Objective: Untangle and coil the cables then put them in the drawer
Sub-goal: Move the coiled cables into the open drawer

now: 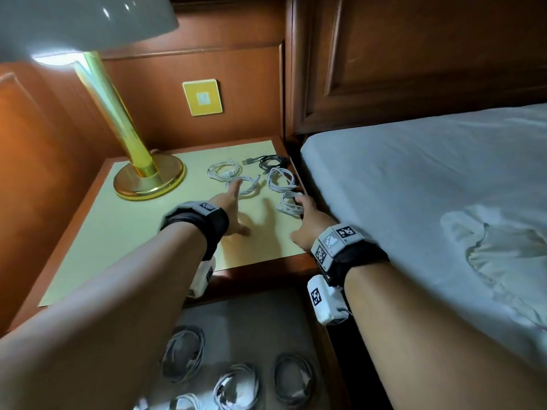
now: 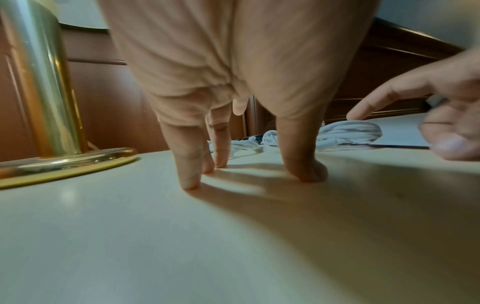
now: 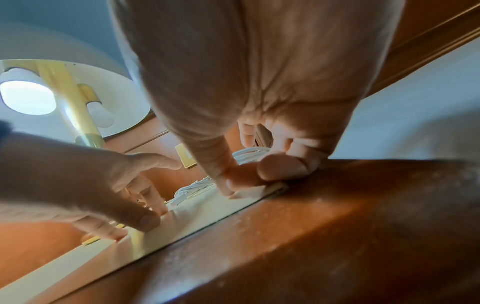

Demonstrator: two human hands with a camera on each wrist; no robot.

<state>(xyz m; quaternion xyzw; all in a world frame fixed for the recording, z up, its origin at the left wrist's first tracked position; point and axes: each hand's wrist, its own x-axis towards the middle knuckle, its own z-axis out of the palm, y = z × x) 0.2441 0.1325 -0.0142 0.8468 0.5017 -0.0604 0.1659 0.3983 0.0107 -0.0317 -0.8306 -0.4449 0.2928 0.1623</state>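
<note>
1. Beside the lamp (image 1: 148, 176), on its right, the left hand (image 1: 229, 208) is planting straight fingertips on the pale tabletop (image 1: 118, 232); it is holding nothing, index reaching toward the twisted white coil (image 1: 244, 186).
2. Further right of the lamp, three more bundles are sitting: a white coil (image 1: 222, 170) at the back, a black cable (image 1: 270, 161) behind it toward the wall, and a looser white coil (image 1: 281, 180).
3. Farthest from the lamp, at the table's bed-side edge, the right hand (image 1: 307, 214) is curling thumb and fingers down onto the loose white cable (image 1: 288, 204). It is pinching something white, though blur is hiding exactly which part.
4. That cable is lying directly under the right hand, its strands running toward the person, so the right hand is clearly the nearer one.
5. All cords are looking thin, rubbery and floppy; the tabletop smooth and matte, the lamp polished brass.
6. Below the lamp's table, the open drawer (image 1: 296, 321) is already holding several coiled cables (image 1: 236, 383).
</note>
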